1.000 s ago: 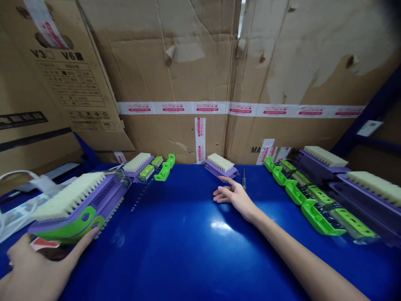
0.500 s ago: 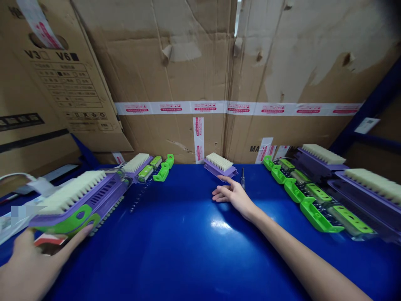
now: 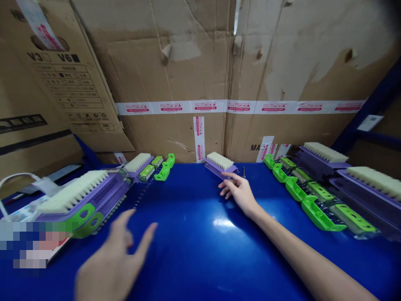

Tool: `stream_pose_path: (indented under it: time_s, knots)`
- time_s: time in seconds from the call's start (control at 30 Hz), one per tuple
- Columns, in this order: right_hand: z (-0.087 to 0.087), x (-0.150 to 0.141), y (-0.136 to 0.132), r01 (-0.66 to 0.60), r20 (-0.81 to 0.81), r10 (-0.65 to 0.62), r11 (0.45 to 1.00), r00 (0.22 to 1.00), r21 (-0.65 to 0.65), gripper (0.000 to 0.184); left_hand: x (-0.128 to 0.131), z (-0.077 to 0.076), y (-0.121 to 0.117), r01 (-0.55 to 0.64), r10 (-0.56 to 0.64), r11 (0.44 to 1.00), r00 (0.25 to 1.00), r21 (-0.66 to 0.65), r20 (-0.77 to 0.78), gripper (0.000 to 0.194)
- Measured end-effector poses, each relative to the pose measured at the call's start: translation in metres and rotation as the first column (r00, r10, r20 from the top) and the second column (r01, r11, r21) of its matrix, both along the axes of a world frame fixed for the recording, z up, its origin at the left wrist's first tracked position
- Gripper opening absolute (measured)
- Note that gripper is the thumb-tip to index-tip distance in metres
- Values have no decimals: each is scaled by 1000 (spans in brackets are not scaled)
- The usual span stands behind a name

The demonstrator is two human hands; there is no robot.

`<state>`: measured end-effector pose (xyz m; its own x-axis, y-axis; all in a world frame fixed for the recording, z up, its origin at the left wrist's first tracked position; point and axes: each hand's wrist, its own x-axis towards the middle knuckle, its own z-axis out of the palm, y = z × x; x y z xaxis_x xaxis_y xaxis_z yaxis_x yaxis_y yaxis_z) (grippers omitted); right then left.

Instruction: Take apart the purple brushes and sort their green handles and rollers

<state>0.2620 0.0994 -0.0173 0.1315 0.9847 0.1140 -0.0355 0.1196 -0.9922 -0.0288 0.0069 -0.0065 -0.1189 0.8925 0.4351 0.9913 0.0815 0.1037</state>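
My left hand (image 3: 109, 255) is over the blue tabletop at the lower left, slightly blurred, thumb and fingers apart and nothing between them. To its left lies a purple brush part (image 3: 75, 194) with cream bristles and green ends (image 3: 89, 221). My right hand (image 3: 239, 192) reaches to the back middle, fingers loosely spread and holding nothing. Its index finger overlaps the front of a small purple brush (image 3: 219, 163) with cream bristles on top; whether it touches I cannot tell. Just behind that hand a thin screwdriver-like tool (image 3: 243, 171) shows, its lower part hidden.
Green end caps (image 3: 316, 213) and clear parts with lime tops (image 3: 354, 217) line the right side, beside more purple brushes (image 3: 376, 184). Another brush (image 3: 138, 163) and green caps (image 3: 164, 169) lie back left. Cardboard (image 3: 175, 75) walls the blue table (image 3: 188, 251). A white cable plug (image 3: 46, 184) is far left.
My left hand has let go of the green end of the left purple brush part and moved right. My right hand has shifted slightly right, now covering more of the screwdriver-like tool.
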Motion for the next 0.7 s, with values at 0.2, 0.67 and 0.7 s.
stream_pose_path:
  time_s: [0.2,0.67,0.7]
  knots:
    - [-3,16,7,181,130,-198,975,972,133,40,82,15,22,309,-393,872,904,-381,-166,44]
    - [-11,29,12,231,554,-379,919,741,321,32,143,-3,102,504,-561,814,811,-288,-167,33]
    - [-11,30,12,221,581,-397,910,711,351,32,143,-4,104,516,-569,809,808,-282,-155,33]
